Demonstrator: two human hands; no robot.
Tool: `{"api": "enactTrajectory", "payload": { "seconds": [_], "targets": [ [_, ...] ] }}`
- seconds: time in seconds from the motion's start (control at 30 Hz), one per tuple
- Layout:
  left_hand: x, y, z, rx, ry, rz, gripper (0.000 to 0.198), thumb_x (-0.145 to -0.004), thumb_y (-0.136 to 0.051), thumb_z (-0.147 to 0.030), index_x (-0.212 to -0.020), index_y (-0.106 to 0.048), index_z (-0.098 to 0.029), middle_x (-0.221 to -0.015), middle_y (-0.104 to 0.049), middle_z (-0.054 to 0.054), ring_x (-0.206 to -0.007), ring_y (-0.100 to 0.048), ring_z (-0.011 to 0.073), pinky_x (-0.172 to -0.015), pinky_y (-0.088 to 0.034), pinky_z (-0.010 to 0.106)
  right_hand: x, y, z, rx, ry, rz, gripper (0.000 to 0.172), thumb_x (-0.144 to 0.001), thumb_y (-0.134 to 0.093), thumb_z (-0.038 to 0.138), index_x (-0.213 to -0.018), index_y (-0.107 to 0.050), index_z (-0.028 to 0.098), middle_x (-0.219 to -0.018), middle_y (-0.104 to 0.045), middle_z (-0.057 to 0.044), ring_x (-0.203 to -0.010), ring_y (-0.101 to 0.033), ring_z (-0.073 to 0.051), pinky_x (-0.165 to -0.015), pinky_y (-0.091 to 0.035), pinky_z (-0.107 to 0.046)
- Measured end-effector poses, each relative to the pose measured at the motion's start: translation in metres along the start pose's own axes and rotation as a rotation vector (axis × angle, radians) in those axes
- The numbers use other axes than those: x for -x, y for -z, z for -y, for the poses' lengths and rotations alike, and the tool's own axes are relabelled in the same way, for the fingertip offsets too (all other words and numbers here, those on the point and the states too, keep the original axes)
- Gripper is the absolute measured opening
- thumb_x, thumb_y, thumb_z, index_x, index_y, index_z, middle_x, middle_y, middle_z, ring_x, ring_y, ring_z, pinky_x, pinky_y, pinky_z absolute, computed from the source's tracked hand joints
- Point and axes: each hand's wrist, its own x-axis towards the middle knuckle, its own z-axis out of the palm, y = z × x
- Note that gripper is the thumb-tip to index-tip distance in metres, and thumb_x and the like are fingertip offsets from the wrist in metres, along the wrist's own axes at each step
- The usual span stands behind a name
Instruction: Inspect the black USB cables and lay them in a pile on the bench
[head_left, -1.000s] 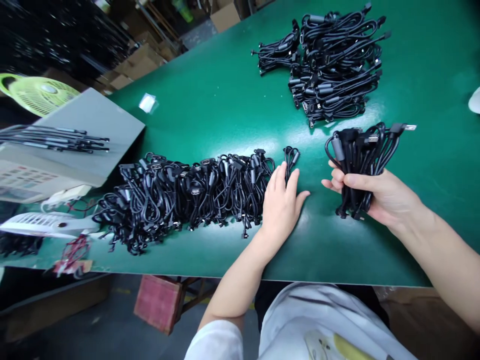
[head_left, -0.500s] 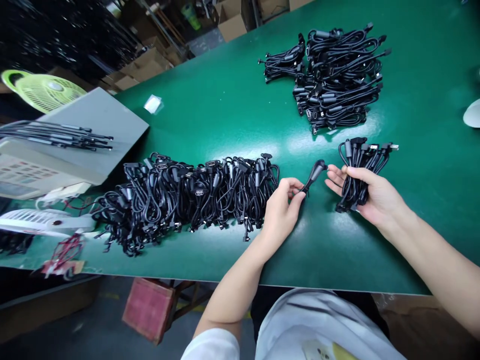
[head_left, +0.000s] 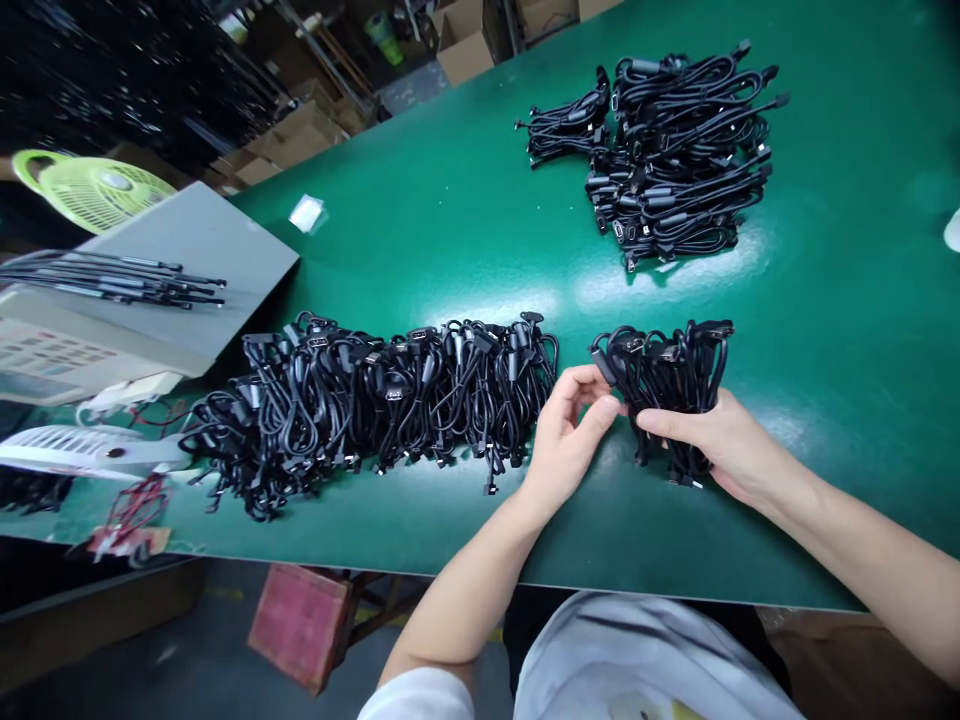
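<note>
black cables (head_left: 667, 385), in left hand (head_left: 562, 435), right hand (head_left: 724, 440)

Right grip (head_left: 720, 435) holds a bundle of black connector cables (head_left: 667, 395) upright over the green worktop (head_left: 420, 240). Left grip (head_left: 566, 435) has its fingertips (head_left: 606, 405) at the bundle's left end. A long row of coiled black cables (head_left: 367, 405) lies just left of the left grip. A separate pile of black cables (head_left: 660, 150) lies well beyond, toward the worktop's far side.
</note>
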Motion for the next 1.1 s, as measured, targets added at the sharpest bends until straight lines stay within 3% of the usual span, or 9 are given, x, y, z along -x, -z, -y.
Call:
{"api": "enactTrajectory", "payload": {
  "seconds": [0.17, 0.37, 0.57, 0.8, 0.93, 1.1],
  "targets": [
    [-0.005, 0.006, -0.004, 0.067, 0.031, -0.078, 0.033, -0.075, -0.083, -0.038, -0.09, -0.06, -0.02, -0.08, -0.062, -0.003, -0.07, -0.056, 0.0091, -0.07, -0.048, 0.021, 0.005, 0.001, 0.001, 0.242, -0.015, 0.026, 0.038, -0.066, -0.087, 0.038, -0.098, -0.075, 0.02, -0.096, -0.075, -0.005, -0.091, -0.067, -0.028, -0.077, -0.053, -0.037],
    [-0.009, 0.008, -0.008, 0.192, 0.153, -0.099, 0.04, -0.068, -0.087, -0.032, -0.092, -0.058, -0.018, -0.073, -0.062, -0.004, -0.058, -0.054, 0.007, -0.061, -0.048, 0.02, 0.007, -0.003, 0.005, -0.045, -0.185, 0.133, 0.038, -0.066, -0.089, 0.036, -0.099, -0.076, 0.022, -0.094, -0.077, -0.004, -0.085, -0.069, -0.021, -0.07, -0.053, -0.028],
    [-0.01, 0.007, -0.013, 0.254, 0.219, -0.074, 0.036, -0.071, -0.084, -0.032, -0.09, -0.058, -0.016, -0.079, -0.065, -0.001, -0.061, -0.056, 0.0065, -0.063, -0.049, 0.02, 0.005, -0.001, 0.005, -0.081, -0.225, 0.14, 0.042, -0.066, -0.089, 0.036, -0.102, -0.077, 0.02, -0.097, -0.077, -0.007, -0.085, -0.07, -0.02, -0.069, -0.053, -0.026],
    [-0.006, 0.003, -0.012, 0.264, 0.194, -0.052, 0.028, -0.08, -0.077, -0.03, -0.099, -0.061, -0.018, -0.093, -0.064, 0.001, -0.076, -0.058, 0.0084, -0.069, -0.05, 0.019, 0.003, -0.002, 0.003, -0.088, -0.199, 0.112, 0.041, -0.066, -0.089, 0.034, -0.103, -0.077, 0.022, -0.099, -0.076, -0.005, -0.091, -0.069, -0.02, -0.074, -0.053, -0.026],
    [-0.007, 0.004, -0.011, 0.25, 0.203, -0.063, 0.028, -0.079, -0.077, -0.031, -0.1, -0.062, -0.019, -0.092, -0.06, 0.0, -0.075, -0.056, 0.0084, -0.068, -0.05, 0.018, 0.003, -0.002, 0.002, -0.104, -0.209, 0.122, 0.044, -0.066, -0.089, 0.033, -0.107, -0.076, 0.024, -0.1, -0.076, -0.005, -0.093, -0.069, -0.02, -0.076, -0.053, -0.025],
    [-0.008, 0.006, -0.012, 0.241, 0.212, -0.065, 0.027, -0.078, -0.079, -0.03, -0.096, -0.064, -0.017, -0.088, -0.058, 0.0, -0.072, -0.054, 0.0079, -0.065, -0.05, 0.017, 0.004, -0.001, 0.002, -0.115, -0.271, 0.103, 0.044, -0.064, -0.09, 0.035, -0.104, -0.077, 0.022, -0.096, -0.077, -0.006, -0.086, -0.069, -0.019, -0.069, -0.053, -0.024]
  ]
}}
